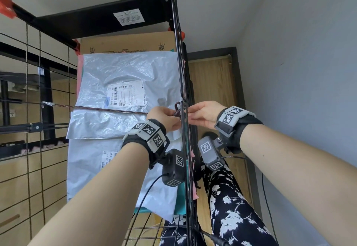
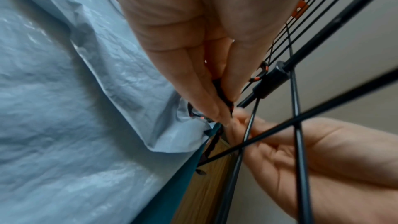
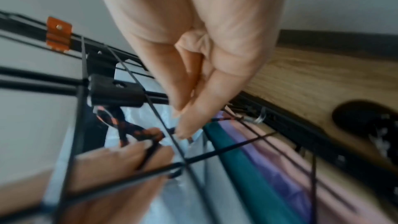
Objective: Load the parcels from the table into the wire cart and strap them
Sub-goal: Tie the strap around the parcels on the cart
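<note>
Grey plastic parcels (image 1: 123, 67) (image 2: 64, 108) lie stacked in the black wire cart (image 1: 40, 67), on teal (image 3: 243, 168) and pink ones, with a cardboard box (image 1: 125, 42) behind. A black-and-orange elastic cord (image 1: 108, 109) (image 3: 129, 127) runs from a hook on the cart's left mesh across the top parcel to the right mesh panel (image 1: 181, 83). My left hand (image 1: 174, 115) (image 2: 224, 103) is inside the cart and pinches the cord's loop at that panel. My right hand (image 1: 188, 113) (image 3: 182, 125) is outside the panel and pinches the cord through the wires, its fingertips meeting the left hand's.
A metal hook (image 3: 257, 118) on the cord's end sits by the lower wires. My leg in floral trousers (image 1: 231, 197) and a dark shoe (image 3: 366, 118) are right of the cart on the wooden floor (image 1: 210, 83). A black frame (image 1: 19, 127) lies beyond the left mesh.
</note>
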Demonstrator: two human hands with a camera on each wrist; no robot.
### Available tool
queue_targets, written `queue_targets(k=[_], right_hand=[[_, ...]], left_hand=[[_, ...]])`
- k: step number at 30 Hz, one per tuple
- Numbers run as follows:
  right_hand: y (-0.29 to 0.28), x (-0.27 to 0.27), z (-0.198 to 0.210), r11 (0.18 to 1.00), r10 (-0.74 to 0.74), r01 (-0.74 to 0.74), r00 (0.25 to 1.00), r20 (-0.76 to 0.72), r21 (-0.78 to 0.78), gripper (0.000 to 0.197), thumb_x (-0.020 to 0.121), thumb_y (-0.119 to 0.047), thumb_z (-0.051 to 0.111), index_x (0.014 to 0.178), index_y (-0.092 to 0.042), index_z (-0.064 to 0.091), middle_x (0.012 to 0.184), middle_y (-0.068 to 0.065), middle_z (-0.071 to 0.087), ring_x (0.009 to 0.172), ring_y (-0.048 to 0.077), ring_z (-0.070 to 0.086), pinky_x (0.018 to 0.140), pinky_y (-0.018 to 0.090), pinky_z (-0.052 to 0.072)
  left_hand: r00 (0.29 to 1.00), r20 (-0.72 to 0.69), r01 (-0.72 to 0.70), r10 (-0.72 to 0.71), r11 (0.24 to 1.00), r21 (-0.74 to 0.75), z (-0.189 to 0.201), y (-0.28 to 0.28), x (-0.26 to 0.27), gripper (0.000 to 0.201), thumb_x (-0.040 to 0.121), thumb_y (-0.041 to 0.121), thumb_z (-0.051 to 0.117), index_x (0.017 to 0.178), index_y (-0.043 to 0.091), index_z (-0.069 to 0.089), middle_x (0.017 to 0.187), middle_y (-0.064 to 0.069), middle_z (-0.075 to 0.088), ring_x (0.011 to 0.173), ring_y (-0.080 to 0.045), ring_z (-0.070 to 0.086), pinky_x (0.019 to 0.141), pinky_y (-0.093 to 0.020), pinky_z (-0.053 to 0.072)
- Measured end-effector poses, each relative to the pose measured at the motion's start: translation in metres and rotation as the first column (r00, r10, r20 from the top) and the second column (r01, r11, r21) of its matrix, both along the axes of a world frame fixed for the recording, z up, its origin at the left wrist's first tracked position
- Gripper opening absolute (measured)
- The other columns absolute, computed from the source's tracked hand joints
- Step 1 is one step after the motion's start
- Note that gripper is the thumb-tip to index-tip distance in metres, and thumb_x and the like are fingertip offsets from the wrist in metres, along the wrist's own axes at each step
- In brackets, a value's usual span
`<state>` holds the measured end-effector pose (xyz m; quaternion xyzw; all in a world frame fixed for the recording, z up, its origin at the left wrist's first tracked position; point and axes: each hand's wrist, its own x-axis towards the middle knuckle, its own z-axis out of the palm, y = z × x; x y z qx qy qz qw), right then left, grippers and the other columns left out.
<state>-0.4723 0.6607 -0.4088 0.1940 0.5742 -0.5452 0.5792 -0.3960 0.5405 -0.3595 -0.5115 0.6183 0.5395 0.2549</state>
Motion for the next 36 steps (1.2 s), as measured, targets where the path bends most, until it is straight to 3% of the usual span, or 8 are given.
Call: queue_targets(k=[5,10,14,19,23,27,31,36], right_hand=[[-0.003,-0.001,-0.006,0.829,0.539,-0.445,0.797,-0.272,0.339,0.049,0.085,0.005,0.062,0.131,-0.009,0.051,0.116,0.016,0.062,0.087,0.025,0.066,0.067,0.026,0.059],[-0.007,0.002,-0.007,0.953,0.287,-0.263,0.945,-0.159,0.152,0.031,0.094,0.001,0.051,0.124,0.007,0.052,0.098,0.014,0.063,0.087,0.022,0.064,0.074,0.028,0.057],[-0.008,0.004,-0.004,0.96,0.274,-0.253,0.937,-0.217,0.118,0.018,0.086,0.007,0.061,0.104,0.005,0.06,0.092,0.016,0.062,0.081,0.024,0.065,0.067,0.024,0.058],[-0.006,0.0,-0.007,0.865,0.47,-0.362,0.827,-0.308,0.349,0.019,0.085,-0.015,0.07,0.068,-0.012,0.061,0.051,0.0,0.062,0.037,0.004,0.052,0.035,0.013,0.04],[-0.003,-0.001,-0.005,0.802,0.571,-0.425,0.75,-0.333,0.42,0.014,0.082,-0.027,0.073,0.078,-0.014,0.069,0.07,0.006,0.068,0.052,0.01,0.053,0.047,0.019,0.041],[-0.01,0.001,0.0,0.745,0.663,-0.531,0.653,-0.366,0.404,0.016,0.086,-0.026,0.067,0.091,-0.012,0.073,0.091,0.005,0.071,0.083,0.016,0.062,0.081,0.027,0.049],[-0.021,0.0,-0.002,0.801,0.588,-0.495,0.752,-0.296,0.336,0.028,0.089,-0.012,0.063,0.116,-0.002,0.065,0.101,0.007,0.061,0.094,0.02,0.057,0.084,0.025,0.044],[-0.018,0.004,-0.003,0.963,0.233,-0.215,0.967,-0.1,0.162,0.017,0.086,0.013,0.054,0.084,-0.003,0.063,0.073,0.009,0.057,0.063,0.015,0.054,0.053,0.02,0.05]], left_hand=[[0.971,-0.01,-0.235,0.24,0.959,0.16,0.01,-0.01,0.002,0.022,0.089,-0.007,0.056,0.111,-0.002,0.058,0.088,-0.014,0.068,0.076,-0.017,0.068,0.072,-0.025,0.06],[0.954,-0.039,-0.283,0.296,0.938,0.198,0.015,-0.013,0.0,0.023,0.091,-0.011,0.048,0.112,-0.004,0.055,0.084,-0.014,0.065,0.082,-0.021,0.066,0.091,-0.033,0.052],[0.954,-0.072,-0.28,0.291,0.95,0.138,0.014,-0.014,-0.001,0.026,0.092,-0.011,0.046,0.116,-0.003,0.054,0.083,-0.01,0.063,0.072,-0.015,0.064,0.078,-0.03,0.058],[0.952,-0.057,-0.297,0.3,0.953,0.061,0.012,-0.012,-0.008,0.033,0.094,-0.013,0.042,0.124,-0.003,0.052,0.091,-0.014,0.062,0.052,-0.009,0.062,0.053,-0.017,0.055],[0.936,-0.016,-0.353,0.353,0.936,0.006,0.006,-0.009,-0.01,0.035,0.096,-0.012,0.038,0.126,-0.003,0.052,0.06,-0.01,0.059,0.032,-0.008,0.056,0.039,-0.016,0.048],[0.937,-0.01,-0.348,0.348,0.937,-0.004,-0.002,-0.01,-0.009,0.03,0.097,-0.007,0.041,0.123,-0.004,0.053,0.074,-0.011,0.057,0.036,-0.008,0.059,0.044,-0.019,0.052],[0.948,-0.024,-0.316,0.317,0.948,0.043,-0.005,-0.012,-0.009,0.027,0.097,-0.007,0.038,0.119,-0.006,0.054,0.082,-0.012,0.059,0.065,-0.017,0.061,0.055,-0.022,0.056],[0.993,-0.027,-0.119,0.119,0.993,-0.012,-0.012,-0.014,-0.007,0.023,0.092,-0.006,0.05,0.111,-0.003,0.062,0.097,-0.016,0.066,0.091,-0.026,0.067,0.085,-0.031,0.055]])
